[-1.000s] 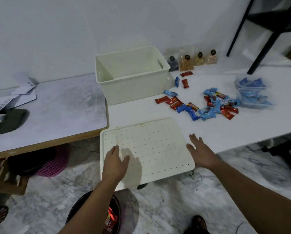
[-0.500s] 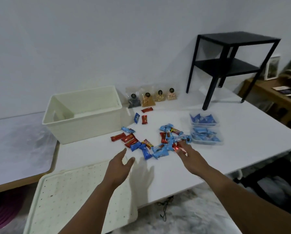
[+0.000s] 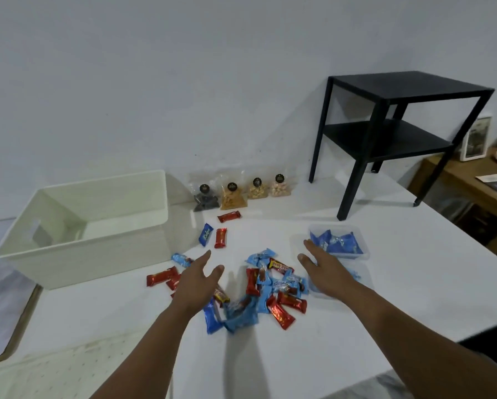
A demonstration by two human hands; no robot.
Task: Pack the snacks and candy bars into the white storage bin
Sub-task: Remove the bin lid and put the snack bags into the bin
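Your left hand (image 3: 197, 279) is flat-ish with fingers spread and relaxed, gripping nothing, held over the left side of the candy bar pile (image 3: 266, 295). Can't tell if the palm actually touches the wrappers under it. Your right hand (image 3: 326, 270) is the same deal: fingers straight and apart, nothing in it, just to the right of the pile, with the fingertips reaching the near edge of a clear tub (image 3: 338, 241) full of blue packets. A 2nd clear tub (image 3: 359, 279) sits nearer you, mostly hidden under that hand.

The pile is a jumble of red and blue wrapped bars in the middle of the white table (image 3: 414, 298). A few red bars (image 3: 162, 277) lie loose on the left of your left hand, close to the bin's front wall. Further back, 1 blue bar (image 3: 205, 234) and 1 red bar (image 3: 220, 238) sit side by side, with another red one (image 3: 229, 216) behind them.

The white storage bin (image 3: 97, 249) stands at the table's left edge, open top, no snacks visible inside. Along the back edge by the wall you've got 4 clear snack bags (image 3: 243, 190) in a row. A black 2-shelf stand (image 3: 397, 131) sits on the far right corner. The perforated white lid (image 3: 68, 372) lies at the near left corner.
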